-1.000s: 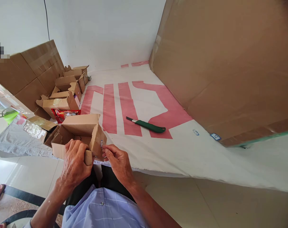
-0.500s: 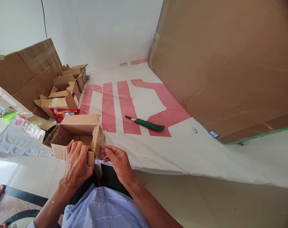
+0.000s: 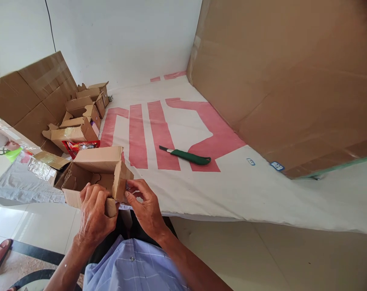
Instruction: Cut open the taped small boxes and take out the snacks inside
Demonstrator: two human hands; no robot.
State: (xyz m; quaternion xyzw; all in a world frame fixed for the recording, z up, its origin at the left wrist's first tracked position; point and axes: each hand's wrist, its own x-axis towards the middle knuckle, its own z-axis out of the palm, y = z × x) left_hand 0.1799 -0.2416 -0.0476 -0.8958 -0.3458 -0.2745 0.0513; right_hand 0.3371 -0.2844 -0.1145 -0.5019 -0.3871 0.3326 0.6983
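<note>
An open cardboard box [image 3: 94,157] stands at the table's near edge, its flaps raised and its inside bare where I can see it. My left hand [image 3: 95,210] is closed over the near wall and a folded flap at the right corner. At the box's right end, the thumb and bent fingers of my right hand [image 3: 145,206] pinch at a small blue-and-white label [image 3: 128,186]. The fingers partly hide this label, and I cannot tell whether it is stuck flat. Farther right lies a green-handled utility knife [image 3: 191,156], blade out and pointing left.
Several open cardboard boxes [image 3: 70,134] line the left side, with a red packet [image 3: 76,148] beside them. A large carton [image 3: 280,81] fills the right, a blue-edged label [image 3: 277,166] at its base. Another label [image 3: 250,162] lies on the white-and-red sheet [image 3: 232,198]. Slippers show below left.
My right thumb and fingers have shifted against the box end, and the thumb is now on its face. My left hand keeps its hold. The view has turned slightly.
</note>
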